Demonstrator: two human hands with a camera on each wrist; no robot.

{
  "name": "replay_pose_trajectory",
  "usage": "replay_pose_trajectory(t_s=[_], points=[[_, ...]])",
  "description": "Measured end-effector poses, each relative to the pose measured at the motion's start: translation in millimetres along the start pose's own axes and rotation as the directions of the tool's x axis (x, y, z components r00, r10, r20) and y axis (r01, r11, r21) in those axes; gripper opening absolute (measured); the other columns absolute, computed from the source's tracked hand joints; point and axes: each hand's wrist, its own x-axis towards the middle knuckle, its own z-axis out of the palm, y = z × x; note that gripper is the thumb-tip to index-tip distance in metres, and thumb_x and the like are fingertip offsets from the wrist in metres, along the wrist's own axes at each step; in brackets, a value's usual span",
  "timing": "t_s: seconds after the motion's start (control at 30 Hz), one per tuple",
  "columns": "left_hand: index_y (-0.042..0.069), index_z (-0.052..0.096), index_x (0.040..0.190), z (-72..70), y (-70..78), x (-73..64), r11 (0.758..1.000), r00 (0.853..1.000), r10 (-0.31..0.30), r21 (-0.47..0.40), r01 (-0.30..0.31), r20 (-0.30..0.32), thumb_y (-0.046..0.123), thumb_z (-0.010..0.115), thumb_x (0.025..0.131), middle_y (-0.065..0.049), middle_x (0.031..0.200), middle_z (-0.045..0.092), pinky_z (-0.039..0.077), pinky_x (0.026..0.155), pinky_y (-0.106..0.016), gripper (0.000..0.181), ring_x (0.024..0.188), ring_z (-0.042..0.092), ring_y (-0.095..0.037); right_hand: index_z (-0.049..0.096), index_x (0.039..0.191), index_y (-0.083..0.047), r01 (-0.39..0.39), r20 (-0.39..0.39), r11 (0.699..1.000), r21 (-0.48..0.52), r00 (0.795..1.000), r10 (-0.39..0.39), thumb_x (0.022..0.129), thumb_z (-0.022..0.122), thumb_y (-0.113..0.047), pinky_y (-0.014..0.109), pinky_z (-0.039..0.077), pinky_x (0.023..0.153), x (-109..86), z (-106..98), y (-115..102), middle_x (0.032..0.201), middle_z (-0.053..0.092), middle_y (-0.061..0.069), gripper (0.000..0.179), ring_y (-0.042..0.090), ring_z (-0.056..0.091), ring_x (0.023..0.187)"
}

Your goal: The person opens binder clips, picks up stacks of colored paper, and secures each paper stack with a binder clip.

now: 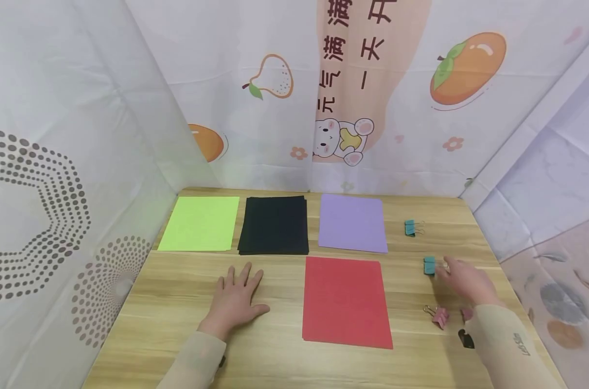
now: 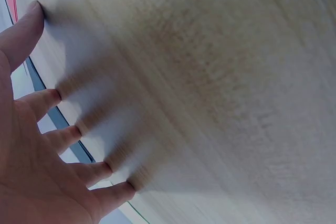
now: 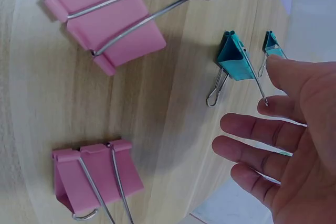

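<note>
So the right hand (image 1: 467, 278) of the person at this table (image 1: 148, 302) is loosely open, thumb and index finger apart right at the nearer teal binder clip (image 1: 429, 266). That clip sits just off the fingertips, on the hand's left. In the wrist view one wire handle (image 3: 255, 80) ends right by the index fingertip, but I honestly can't tell if they're touching.

Past that, a bit farther from the body and left of the hand, there's the far teal binder clip (image 1: 410, 228). Back toward the body from the hand is a pink binder clip (image 1: 440, 317), with a second pink clip (image 1: 466, 314) next to it, partly hidden by the sleeve (image 1: 499, 337). A small black item (image 1: 466, 339) pokes out beside the cuff too.

Left of that hand lies red paper (image 1: 348, 302), with purple paper (image 1: 352, 222) beyond it, then black paper (image 1: 275, 226) and lime green paper (image 1: 201, 223) farther left. The left hand (image 1: 233, 302) rests palm down, fingers spread, left of the red, well apart from the clips.
</note>
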Motion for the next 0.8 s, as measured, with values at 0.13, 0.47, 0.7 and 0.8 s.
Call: replay_pose_trajectory(t_s=[0.13,0.47,0.7,0.8], points=[[0.019,0.044,0.156,-0.4,0.9,-0.5,1.000,1.000,-0.002,-0.006,0.002,0.004,0.063,0.072,0.084,-0.019,0.165,0.030,0.021,0.113,-0.076,0.089,0.147,0.021,-0.059,0.039,0.144,0.016,0.002,0.004,1.000,0.001,1.000,-0.002,0.108,0.047,-0.037,0.077,0.039,0.095,-0.3,0.5,0.3,0.138,0.045,0.044,0.065,0.066,0.046,0.121],[0.019,0.043,0.157,0.0,0.0,-0.2,1.000,1.000,0.001,0.009,-0.001,0.005,0.064,0.071,0.084,-0.020,0.165,0.030,0.022,0.113,-0.076,0.090,0.147,0.022,-0.059,0.046,0.138,0.017,-0.004,0.026,1.000,-0.009,1.000,0.004,0.108,0.043,-0.032,0.074,0.041,0.096,1.4,6.7,3.4,0.133,0.051,0.043,0.057,0.065,0.050,0.119],[0.018,0.043,0.156,-1.3,0.1,-0.8,1.000,1.000,0.008,0.002,-0.008,0.001,0.063,0.071,0.085,-0.020,0.165,0.030,0.021,0.113,-0.076,0.089,0.147,0.021,-0.060,0.049,0.134,0.017,-0.016,0.037,1.000,-0.020,0.999,0.017,0.109,0.040,-0.034,0.072,0.044,0.093,0.7,8.1,4.6,0.129,0.054,0.043,0.057,0.064,0.052,0.115],[0.018,0.043,0.156,-1.3,0.0,-0.7,1.000,1.000,0.007,0.003,-0.007,0.002,0.064,0.071,0.085,-0.020,0.165,0.029,0.021,0.113,-0.076,0.089,0.147,0.021,-0.060,0.049,0.133,0.017,-0.022,0.043,1.000,-0.017,0.999,0.022,0.110,0.038,-0.037,0.071,0.045,0.093,1.0,8.4,4.5,0.128,0.055,0.043,0.060,0.064,0.053,0.114]])
